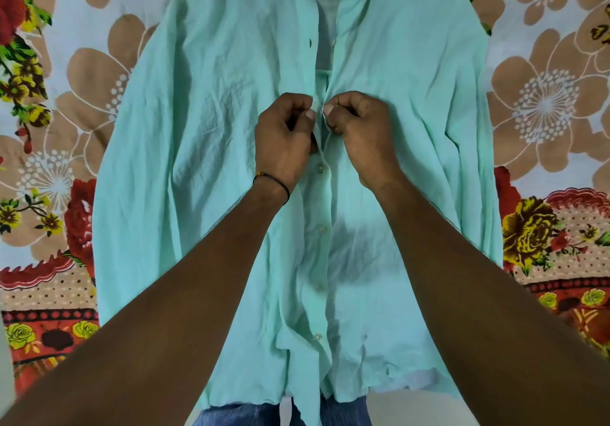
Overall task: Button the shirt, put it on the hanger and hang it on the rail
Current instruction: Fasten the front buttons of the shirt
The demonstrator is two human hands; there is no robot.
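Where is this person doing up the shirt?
Probably at home, on a bed. The mint shirt lies flat on a flowery bedsheet, and both hands pinch its front.

Floral bedsheet (544, 102) (brown, red blooms); evenly lit

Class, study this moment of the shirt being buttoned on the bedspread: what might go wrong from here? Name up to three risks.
1. The left hand and right hand pinch the shirt plackets closely; the button may slip.
2. The open buttonhole above sits higher than the opposite edge suggests; buttons could be mismatched.
3. Wrinkled fabric may bunch up and hide the next buttonhole.
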